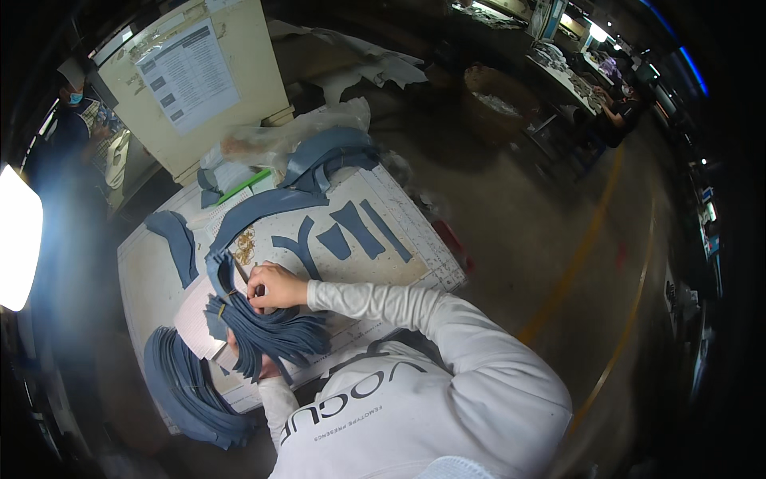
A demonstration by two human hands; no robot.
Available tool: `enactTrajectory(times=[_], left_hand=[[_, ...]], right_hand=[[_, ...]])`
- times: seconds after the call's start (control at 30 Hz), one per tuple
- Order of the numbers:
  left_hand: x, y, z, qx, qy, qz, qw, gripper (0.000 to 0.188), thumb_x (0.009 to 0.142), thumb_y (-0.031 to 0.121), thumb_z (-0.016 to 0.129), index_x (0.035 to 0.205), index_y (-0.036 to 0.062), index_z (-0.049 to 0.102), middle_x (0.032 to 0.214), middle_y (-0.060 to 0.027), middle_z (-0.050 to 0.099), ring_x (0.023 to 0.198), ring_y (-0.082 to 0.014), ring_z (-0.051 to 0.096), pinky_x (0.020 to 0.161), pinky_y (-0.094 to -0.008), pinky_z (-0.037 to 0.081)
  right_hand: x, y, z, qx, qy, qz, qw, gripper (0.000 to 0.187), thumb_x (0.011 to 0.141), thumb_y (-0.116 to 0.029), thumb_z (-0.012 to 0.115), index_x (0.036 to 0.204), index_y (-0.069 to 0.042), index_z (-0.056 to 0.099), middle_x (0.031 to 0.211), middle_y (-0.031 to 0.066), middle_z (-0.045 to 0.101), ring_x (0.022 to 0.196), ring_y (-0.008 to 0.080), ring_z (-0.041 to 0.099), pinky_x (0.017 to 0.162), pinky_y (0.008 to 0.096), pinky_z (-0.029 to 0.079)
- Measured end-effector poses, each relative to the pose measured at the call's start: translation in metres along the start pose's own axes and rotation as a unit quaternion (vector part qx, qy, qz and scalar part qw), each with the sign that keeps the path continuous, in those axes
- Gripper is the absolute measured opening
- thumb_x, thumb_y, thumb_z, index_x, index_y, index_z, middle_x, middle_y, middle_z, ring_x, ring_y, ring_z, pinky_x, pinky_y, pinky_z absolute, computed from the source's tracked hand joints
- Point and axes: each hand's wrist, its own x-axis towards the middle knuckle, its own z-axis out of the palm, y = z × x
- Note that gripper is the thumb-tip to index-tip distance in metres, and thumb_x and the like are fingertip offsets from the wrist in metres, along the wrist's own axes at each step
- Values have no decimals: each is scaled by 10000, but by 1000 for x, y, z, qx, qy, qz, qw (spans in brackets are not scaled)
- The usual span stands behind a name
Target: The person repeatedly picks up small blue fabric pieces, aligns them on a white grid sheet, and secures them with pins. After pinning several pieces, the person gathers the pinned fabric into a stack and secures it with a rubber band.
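A thick bundle of blue-grey leather-like strips [279, 337] fans out just in front of my body. My left hand [269, 367] is closed on it from below, its fingers mostly hidden by the strips. Across the bundle's upper end, my right hand [275, 287] is pinched, but what sits between its fingertips cannot be made out. A thin yellowish band [223, 308] runs around the strips beside my right fingertips. Under and left of the bundle lies a pink-white printed sheet [195, 319].
Another large blue-grey stack [182, 387] hangs over the table's near left edge. Flat cut pieces [349, 230] and yellow rubber bands [245, 246] lie on the white table [407, 217]. More blue pieces [331, 152] and plastic film rest at the back. A cream board [263, 68] stands behind.
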Motion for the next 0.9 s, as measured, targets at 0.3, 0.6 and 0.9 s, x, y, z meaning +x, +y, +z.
enactTrajectory(times=[0.3,0.6,0.9], left_hand=[[25,-15,53,5,31,-203,979,607,824,264,596,1290,-102,465,1152,-227,625,1022,-344,639,962,-413,497],[38,-53,101,-369,-157,-271,875,743,780,322,693,1384,5,397,1374,-254,423,1010,-347,619,885,-384,528],[68,0,147,310,-119,-313,890,550,712,93,755,1199,-42,538,1030,-109,645,907,-201,631,834,-300,494]], right_hand=[[-81,-25,-69,480,54,194,854,140,929,-168,585,945,-33,619,896,13,627,855,109,588,791,233,449],[-117,-13,-76,895,-11,19,445,572,1001,-89,408,1517,-96,161,679,6,539,482,68,434,443,174,398],[-149,28,-86,550,242,123,790,471,865,-317,710,1258,-107,556,1234,57,603,1235,183,511,937,327,450]])
